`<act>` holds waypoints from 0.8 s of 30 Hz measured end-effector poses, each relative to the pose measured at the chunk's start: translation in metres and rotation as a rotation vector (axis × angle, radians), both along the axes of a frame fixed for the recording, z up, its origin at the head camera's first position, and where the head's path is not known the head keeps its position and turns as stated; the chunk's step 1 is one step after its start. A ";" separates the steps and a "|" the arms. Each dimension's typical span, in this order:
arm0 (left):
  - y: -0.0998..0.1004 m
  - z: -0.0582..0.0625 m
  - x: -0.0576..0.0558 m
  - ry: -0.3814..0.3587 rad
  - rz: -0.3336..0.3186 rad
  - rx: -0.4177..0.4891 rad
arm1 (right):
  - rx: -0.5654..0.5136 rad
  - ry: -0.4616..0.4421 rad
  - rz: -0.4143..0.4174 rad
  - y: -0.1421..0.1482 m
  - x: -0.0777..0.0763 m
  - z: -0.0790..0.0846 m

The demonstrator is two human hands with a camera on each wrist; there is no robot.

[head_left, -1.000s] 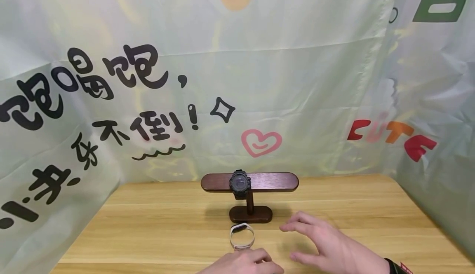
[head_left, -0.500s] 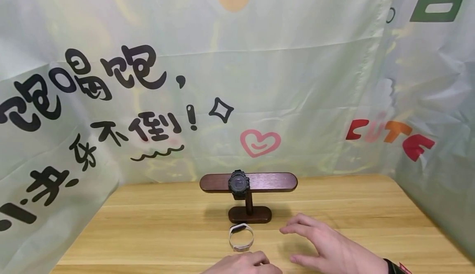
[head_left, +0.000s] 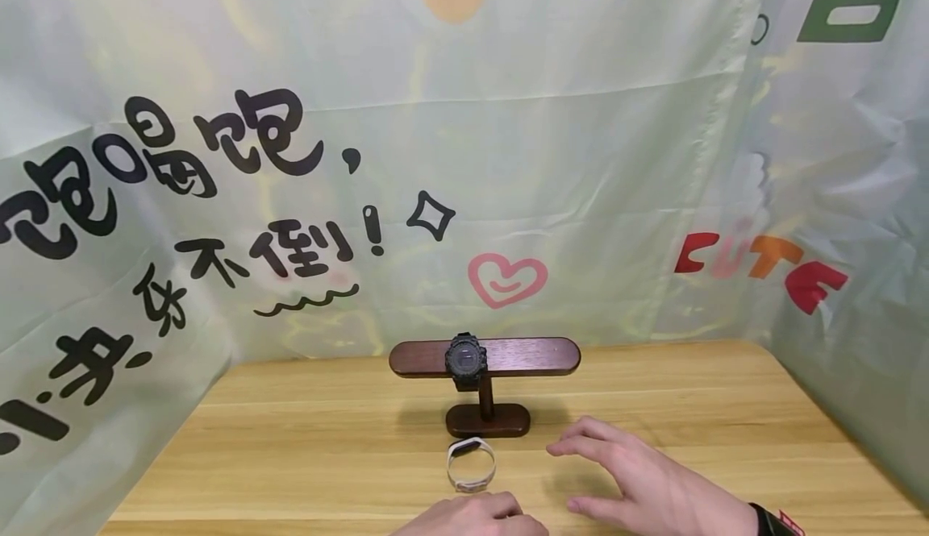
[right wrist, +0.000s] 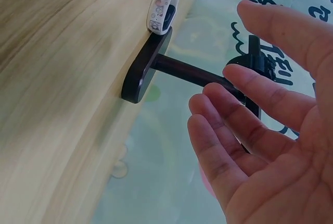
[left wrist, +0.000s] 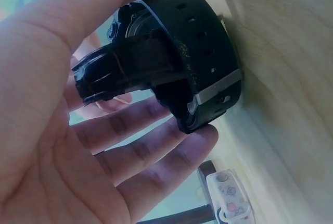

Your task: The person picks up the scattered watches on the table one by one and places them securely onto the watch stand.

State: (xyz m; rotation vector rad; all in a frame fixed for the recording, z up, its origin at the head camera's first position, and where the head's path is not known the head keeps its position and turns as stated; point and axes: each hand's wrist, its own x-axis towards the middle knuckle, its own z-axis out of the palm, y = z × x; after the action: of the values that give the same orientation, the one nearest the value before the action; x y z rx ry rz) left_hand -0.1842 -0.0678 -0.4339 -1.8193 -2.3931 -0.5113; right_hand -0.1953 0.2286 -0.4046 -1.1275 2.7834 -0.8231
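Brown stand [head_left: 537,356] bears black watch [head_left: 466,358] | left fingers [left wrist: 174,157] grip second watch [left wrist: 205,39] | right fingers [right wrist: 251,124] loosely spread, empty

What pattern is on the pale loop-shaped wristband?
The pale wristband has small grey and pinkish printed figures; the left wrist view shows them best.

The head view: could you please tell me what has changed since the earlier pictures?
The left hand has drawn back slightly toward the person; the scene sits a touch further left in frame. The right hand kept its pose; the white band, stand and mounted watch stayed put, nothing visibly grasped or released.
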 end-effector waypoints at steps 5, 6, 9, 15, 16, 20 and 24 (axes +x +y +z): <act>0.000 0.004 -0.001 0.019 0.001 -0.010 | -0.003 0.029 0.010 -0.001 0.000 0.000; -0.001 0.005 -0.001 0.022 0.004 -0.016 | -0.006 0.032 0.010 -0.001 0.000 0.000; -0.001 0.008 -0.001 0.023 0.023 -0.025 | -0.014 0.043 0.018 -0.001 0.000 0.000; -0.003 0.014 0.000 -0.048 0.066 -0.035 | -0.009 -0.008 0.015 -0.001 -0.001 0.001; -0.003 0.015 0.000 -0.047 0.069 -0.037 | -0.010 -0.020 0.015 -0.001 -0.001 0.001; -0.005 0.018 0.000 -0.021 0.074 -0.044 | -0.014 -0.009 0.022 -0.001 -0.001 0.000; -0.006 0.022 0.000 -0.013 0.072 -0.023 | -0.018 -0.002 0.027 0.000 -0.001 0.000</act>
State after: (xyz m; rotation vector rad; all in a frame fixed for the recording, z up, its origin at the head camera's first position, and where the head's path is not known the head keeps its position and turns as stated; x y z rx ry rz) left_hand -0.1846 -0.0740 -0.4114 -1.7364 -2.4724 -0.4918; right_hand -0.1959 0.2284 -0.4050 -1.1638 2.7583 -0.8480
